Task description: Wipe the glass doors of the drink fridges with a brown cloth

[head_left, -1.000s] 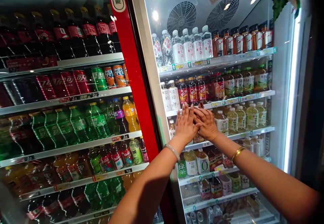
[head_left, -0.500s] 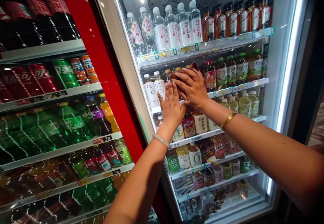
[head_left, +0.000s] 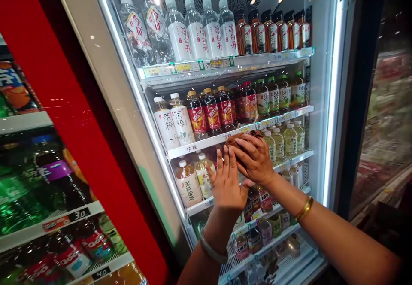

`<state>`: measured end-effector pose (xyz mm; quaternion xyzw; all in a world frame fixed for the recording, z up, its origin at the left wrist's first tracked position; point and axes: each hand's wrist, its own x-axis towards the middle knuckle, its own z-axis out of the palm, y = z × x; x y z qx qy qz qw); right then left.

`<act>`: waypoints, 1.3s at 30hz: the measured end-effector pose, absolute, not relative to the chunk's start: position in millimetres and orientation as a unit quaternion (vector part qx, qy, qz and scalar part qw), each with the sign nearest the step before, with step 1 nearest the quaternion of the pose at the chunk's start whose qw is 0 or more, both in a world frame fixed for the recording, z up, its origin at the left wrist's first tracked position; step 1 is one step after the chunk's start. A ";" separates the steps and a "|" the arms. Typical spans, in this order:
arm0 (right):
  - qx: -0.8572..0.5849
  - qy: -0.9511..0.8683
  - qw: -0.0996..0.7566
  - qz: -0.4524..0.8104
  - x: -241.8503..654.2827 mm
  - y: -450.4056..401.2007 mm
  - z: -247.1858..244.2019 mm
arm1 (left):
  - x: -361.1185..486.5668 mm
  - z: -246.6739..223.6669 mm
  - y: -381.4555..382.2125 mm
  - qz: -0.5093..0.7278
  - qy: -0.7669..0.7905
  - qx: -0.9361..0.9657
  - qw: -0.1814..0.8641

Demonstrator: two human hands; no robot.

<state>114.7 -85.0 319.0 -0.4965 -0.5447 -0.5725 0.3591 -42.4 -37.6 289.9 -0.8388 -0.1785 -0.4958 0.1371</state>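
In the head view, my right hand (head_left: 255,158) curls over a brown cloth (head_left: 234,140) and presses it to the glass door of a lit drinks cooler. Most of the cloth is hidden under its fingers. Just left of it, my left hand (head_left: 227,186) lies with its fingers stretched out against the glass, its fingertips close to the cloth's lower edge. A pale bangle (head_left: 212,248) circles the left wrist, and a gold bangle (head_left: 304,210) the right. Behind the glass, red-labelled tea bottles (head_left: 212,111) stand above my hands.
Clear water bottles (head_left: 180,34) fill the top shelf, with dark-capped amber bottles (head_left: 267,31) beside them. A bright light strip (head_left: 333,96) runs down the cooler's right side. Left of the cooler is a red-framed fridge (head_left: 64,147) with green and dark bottles.
Both hands and the cloth have moved down the glass, from the second shelf's bottles to below that shelf's edge. The view has shifted to the right and closer to the cooler.
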 end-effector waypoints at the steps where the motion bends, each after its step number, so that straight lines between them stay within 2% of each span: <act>1: -0.487 -0.542 0.357 -0.585 117.5 -85.4 318.2 | -39.4 288.2 -39.5 -0.498 -0.184 -0.836 0.136; 6: -0.484 -0.522 0.366 -0.599 129.7 -83.0 355.5 | -17.7 312.6 -44.8 -0.536 -0.175 -0.816 0.125; 10: -0.500 -0.498 0.407 -0.580 136.1 -80.7 398.7 | 4.1 345.6 -43.2 -0.532 -0.152 -0.825 0.112; 12: -0.488 -0.495 0.432 -0.575 137.0 -81.7 402.2 | 11.9 346.9 -43.2 -0.542 -0.156 -0.818 0.116; 16: -0.457 -0.512 0.460 -0.563 144.8 -90.9 357.4 | 15.3 312.7 -47.2 -0.543 -0.167 -0.808 0.157; 20: -0.451 -0.543 0.434 -0.559 172.7 -103.8 305.8 | 15.5 285.0 -54.4 -0.521 -0.162 -0.816 0.193; 23: -0.434 -0.562 0.414 -0.570 195.1 -107.5 315.4 | 28.0 300.2 -60.3 -0.518 -0.208 -0.807 0.195; 29: -0.425 -0.517 0.511 -0.540 206.4 -98.9 383.6 | 69.3 347.0 -67.5 -0.553 -0.253 -0.771 0.190; 31: -0.413 -0.533 0.501 -0.542 207.9 -99.6 376.0 | 74.7 340.1 -70.6 -0.543 -0.256 -0.777 0.190; 37: -0.412 -0.580 0.486 -0.508 243.3 -118.9 295.3 | 73.4 293.8 -86.3 -0.474 -0.256 -0.803 0.256; 39: -0.416 -0.572 0.496 -0.504 259.7 -123.9 292.0 | 79.7 293.2 -91.9 -0.466 -0.277 -0.797 0.265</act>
